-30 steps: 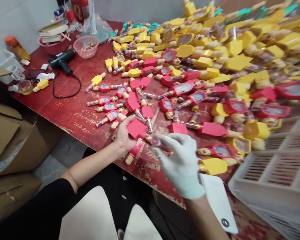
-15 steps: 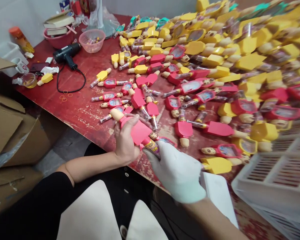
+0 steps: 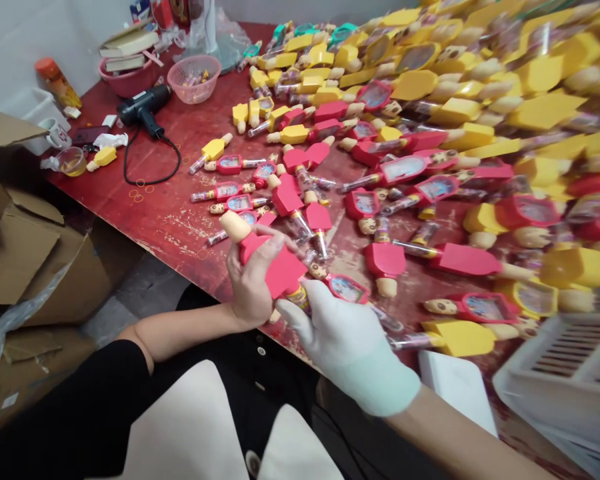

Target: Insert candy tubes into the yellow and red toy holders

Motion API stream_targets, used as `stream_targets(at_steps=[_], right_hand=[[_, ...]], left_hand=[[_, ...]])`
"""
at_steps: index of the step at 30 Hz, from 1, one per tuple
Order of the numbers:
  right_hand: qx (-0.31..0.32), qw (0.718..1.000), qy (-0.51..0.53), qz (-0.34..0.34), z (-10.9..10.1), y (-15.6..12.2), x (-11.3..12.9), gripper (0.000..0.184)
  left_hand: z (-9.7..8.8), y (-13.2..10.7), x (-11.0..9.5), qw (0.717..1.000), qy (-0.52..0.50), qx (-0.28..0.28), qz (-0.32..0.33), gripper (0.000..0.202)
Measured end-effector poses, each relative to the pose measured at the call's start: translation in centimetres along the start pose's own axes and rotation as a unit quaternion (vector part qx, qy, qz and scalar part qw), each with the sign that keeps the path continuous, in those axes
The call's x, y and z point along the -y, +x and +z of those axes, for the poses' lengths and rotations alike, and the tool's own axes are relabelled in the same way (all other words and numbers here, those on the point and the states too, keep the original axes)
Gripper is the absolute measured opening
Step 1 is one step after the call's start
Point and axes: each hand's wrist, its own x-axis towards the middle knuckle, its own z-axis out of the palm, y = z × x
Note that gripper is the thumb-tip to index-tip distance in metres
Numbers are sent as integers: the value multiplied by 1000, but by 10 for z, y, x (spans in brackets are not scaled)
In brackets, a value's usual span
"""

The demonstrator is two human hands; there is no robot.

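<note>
Between my hands, near the table's front edge, is a red plastic toy [image 3: 280,268] with a beige knob at its upper left end and a clear tube of candy at its lower right end. My bare left hand [image 3: 254,283] is wrapped round the flat red body, thumb on top. My right hand [image 3: 337,327], in a white glove, is closed round the tube end, hiding most of it. Just beyond the glove lies another red toy with a picture window [image 3: 347,289]. Several more red toys [image 3: 286,197] lie past my left hand.
Yellow toys [image 3: 415,87] are heaped at the back and right of the red table [image 3: 165,220]. A heat gun [image 3: 145,107], a pink basket [image 3: 194,80] and a cup [image 3: 56,133] stand at the left. White crates [image 3: 560,360] and a white box [image 3: 457,387] are at the right; cardboard boxes [image 3: 25,247] at the left.
The camera view has shifted, so the table's things appear further right. My gloved hand has moved slightly closer to my left hand and covers more of the tube. Both hands keep their hold.
</note>
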Motion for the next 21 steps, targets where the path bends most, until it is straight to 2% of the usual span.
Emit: stream_targets(at_steps=[2, 4, 6, 8, 10, 12, 14, 16, 19, 21], right_hand=[[14, 998, 64, -12, -7, 1, 5, 39], [68, 985, 156, -2, -21, 3, 12, 37], [147, 959, 242, 20, -35, 8, 18, 37], [215, 924, 313, 42, -41, 16, 18, 40], [225, 898, 373, 59, -36, 24, 14, 40], [190, 886, 416, 78, -23, 27, 9, 41], [135, 891, 420, 108, -11, 24, 7, 41], [98, 911, 381, 119, -8, 14, 11, 39], [72, 955, 281, 65, -23, 0, 24, 34], [59, 981, 185, 31, -41, -6, 33, 39]], left_hand=[[2, -7, -5, 1000, 13, -8, 7, 19], [4, -17, -13, 1000, -4, 1, 4, 18], [6, -22, -22, 999, -39, 11, 6, 18], [6, -16, -26, 999, -47, 22, -3, 22], [4, 0, -25, 999, -24, 21, -32, 28], [2, 18, -22, 998, -12, -2, -55, 30], [0, 27, -20, 998, -16, -25, -48, 30], [0, 24, -23, 999, -17, -4, -34, 27], [5, 2, -37, 998, -27, 57, -29, 20], [11, -15, -49, 996, -51, 73, -26, 15]])
